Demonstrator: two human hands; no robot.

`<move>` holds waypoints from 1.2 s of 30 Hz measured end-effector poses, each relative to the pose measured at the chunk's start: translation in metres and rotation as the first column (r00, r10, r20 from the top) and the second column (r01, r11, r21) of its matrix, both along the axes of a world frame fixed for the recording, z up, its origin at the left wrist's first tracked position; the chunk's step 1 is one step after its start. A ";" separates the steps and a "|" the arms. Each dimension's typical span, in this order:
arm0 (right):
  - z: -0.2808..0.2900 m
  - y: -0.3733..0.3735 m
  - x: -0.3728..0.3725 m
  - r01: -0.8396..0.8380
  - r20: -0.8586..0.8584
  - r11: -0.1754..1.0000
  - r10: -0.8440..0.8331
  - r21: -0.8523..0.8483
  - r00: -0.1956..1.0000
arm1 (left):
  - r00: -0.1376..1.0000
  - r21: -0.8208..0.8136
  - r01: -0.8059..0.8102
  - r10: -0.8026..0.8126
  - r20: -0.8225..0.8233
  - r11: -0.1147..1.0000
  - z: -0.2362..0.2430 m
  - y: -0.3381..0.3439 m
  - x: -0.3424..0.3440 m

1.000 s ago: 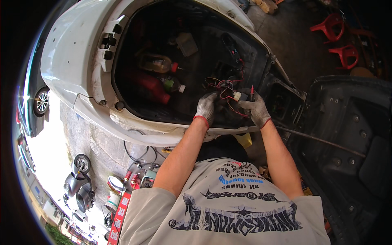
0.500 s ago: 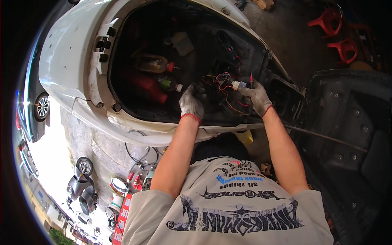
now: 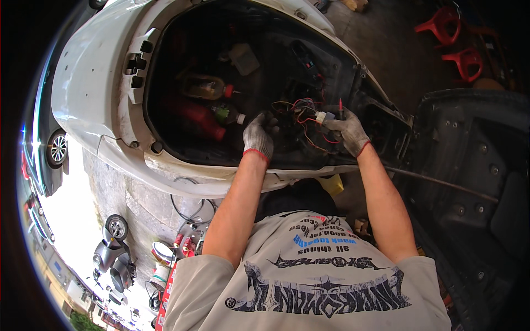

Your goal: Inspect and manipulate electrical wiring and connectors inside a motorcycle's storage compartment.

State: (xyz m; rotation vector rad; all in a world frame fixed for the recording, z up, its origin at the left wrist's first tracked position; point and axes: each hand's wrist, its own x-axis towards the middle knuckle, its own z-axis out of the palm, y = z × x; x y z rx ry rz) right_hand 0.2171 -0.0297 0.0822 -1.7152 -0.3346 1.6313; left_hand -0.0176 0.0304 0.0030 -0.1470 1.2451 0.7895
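Both hands wear grey-white work gloves with red cuffs and reach into the dark open storage bay [image 3: 182, 151] of a white scooter body. My right hand [image 3: 352, 134] is closed on a white wire connector [image 3: 324, 117], with thin red, yellow and pale wires [image 3: 301, 105] fanning out from it. A red-tipped test probe [image 3: 341, 105] stands up by the same fingers. Left of the wires, my left hand [image 3: 258, 137] has its fingers curled; what they hold, if anything, is lost in shadow. A dark handheld meter [image 3: 305, 59] lies farther in, a red lead near its lower end.
Left of my left hand lie a red-capped bottle of yellowish liquid [image 3: 205, 87], a white-capped bottle [image 3: 227, 115], a red bottle [image 3: 204, 121] and a pale container [image 3: 243, 59]. A black panel [image 3: 458, 160] and thin rod [image 3: 441, 183] flank the right. Red chairs [image 3: 441, 26] stand beyond.
The view has shifted slightly. My left fingers have moved a little, while my right hand keeps its grip on the connector.
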 end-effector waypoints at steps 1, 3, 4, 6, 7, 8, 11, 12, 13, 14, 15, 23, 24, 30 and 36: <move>-0.001 -0.001 0.002 0.003 -0.013 1.000 -0.003 -0.006 1.000 | 1.000 0.000 0.002 -0.002 -0.001 1.000 0.000 0.000 0.001; -0.003 -0.003 0.004 0.008 -0.026 1.000 -0.008 -0.012 1.000 | 0.997 0.017 0.068 -0.068 -0.030 0.998 0.000 0.000 0.002; -0.002 -0.003 0.004 0.010 -0.011 1.000 -0.010 -0.014 1.000 | 0.997 0.017 0.069 -0.068 -0.031 0.997 -0.001 0.000 0.002; -0.001 -0.002 0.002 0.012 0.003 1.000 -0.012 -0.016 1.000 | 0.994 0.021 0.108 -0.107 -0.035 0.994 -0.004 -0.002 0.001; -0.002 -0.002 0.002 0.017 0.013 1.000 -0.017 -0.026 1.000 | 0.993 0.021 0.110 -0.109 -0.035 0.994 -0.005 -0.003 0.001; -0.002 -0.002 0.002 0.022 0.023 0.999 -0.021 -0.037 0.999 | 0.989 0.027 0.144 -0.142 -0.044 0.989 -0.005 -0.005 0.002; -0.002 0.000 0.003 0.046 -0.002 0.999 -0.046 -0.021 0.999 | 0.981 0.036 0.190 -0.188 -0.050 0.981 -0.005 -0.008 0.004; -0.002 0.000 0.003 0.047 -0.003 0.999 -0.047 -0.021 0.999 | 0.979 0.039 0.201 -0.200 -0.046 0.979 -0.005 -0.008 0.004; -0.002 -0.001 0.003 0.051 -0.007 0.998 -0.051 -0.020 0.999 | 0.978 0.038 0.204 -0.202 -0.045 0.978 -0.003 -0.009 0.005; -0.002 -0.001 0.004 0.055 -0.010 0.998 -0.055 -0.020 0.998 | 0.976 0.036 0.212 -0.211 -0.045 0.977 -0.001 -0.009 0.006; -0.002 -0.002 0.005 0.057 -0.010 0.998 -0.057 -0.021 0.998 | 0.975 0.033 0.221 -0.220 -0.045 0.975 0.000 -0.009 0.006; -0.006 -0.005 0.006 0.073 -0.005 0.997 -0.073 -0.006 0.997 | 0.975 0.034 0.224 -0.223 -0.020 0.974 -0.003 -0.009 0.004; -0.006 -0.005 0.006 0.071 -0.005 0.997 -0.071 -0.005 0.997 | 0.975 0.032 0.223 -0.222 -0.023 0.974 -0.002 -0.009 0.004; -0.004 -0.004 0.006 0.066 -0.008 0.998 -0.066 -0.023 0.998 | 0.979 0.010 0.204 -0.204 -0.016 0.979 -0.006 -0.009 0.004; -0.002 -0.005 0.009 0.102 -0.057 0.995 -0.103 -0.024 0.993 | 0.561 0.152 0.809 -0.668 -0.490 0.568 -0.001 -0.017 0.017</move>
